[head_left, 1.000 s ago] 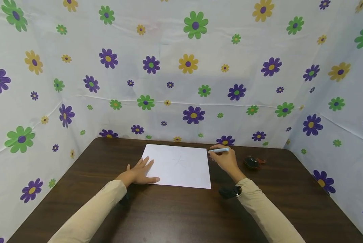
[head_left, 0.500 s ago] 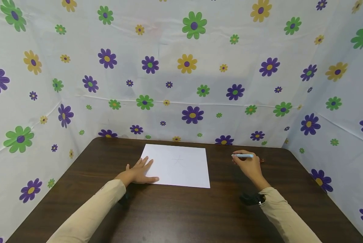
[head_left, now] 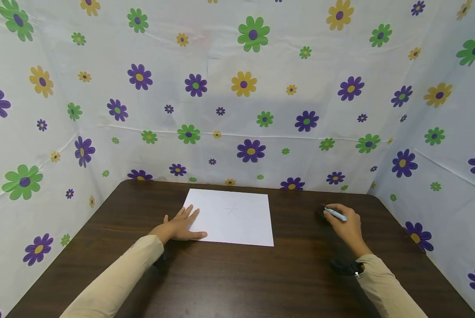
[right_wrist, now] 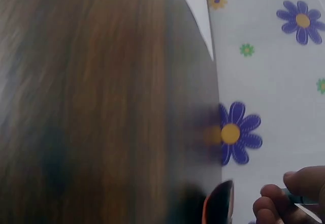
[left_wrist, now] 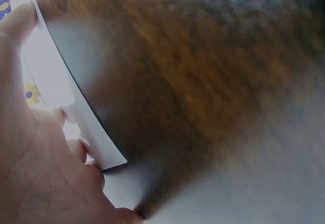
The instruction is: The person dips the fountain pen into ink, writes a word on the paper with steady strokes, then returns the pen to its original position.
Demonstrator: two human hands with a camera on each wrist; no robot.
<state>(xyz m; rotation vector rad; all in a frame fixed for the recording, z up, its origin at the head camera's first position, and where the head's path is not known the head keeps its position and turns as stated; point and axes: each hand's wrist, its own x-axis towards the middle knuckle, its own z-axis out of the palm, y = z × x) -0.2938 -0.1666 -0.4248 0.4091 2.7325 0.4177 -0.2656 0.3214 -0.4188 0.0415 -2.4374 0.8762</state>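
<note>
A sheet of white paper (head_left: pixel 243 227) lies on the dark wooden table, with thin crossing lines (head_left: pixel 232 209) drawn near its upper middle. My left hand (head_left: pixel 181 226) rests spread over the paper's left edge; in the left wrist view its fingers lie along the sheet (left_wrist: pixel 94 132). Well right of the paper, my right hand (head_left: pixel 346 225) pinches a light blue pen (head_left: pixel 336 214) between thumb and fingers. Just beside those fingers sits a small dark object (head_left: pixel 321 211), partly covered by the hand. Seen from the right wrist, this dark object (right_wrist: pixel 219 203) has an orange-red edge.
The brown table (head_left: pixel 221 278) has rounded far corners. White cloth (head_left: pixel 205 110) printed with purple, green and yellow flowers hangs behind it and along both sides. Dark straps with cameras (head_left: pixel 346 267) sit at the wrists.
My right hand has moved right, away from the paper's right edge to the dark object, carrying the pen, which now tilts differently. The left hand has stayed on the paper.
</note>
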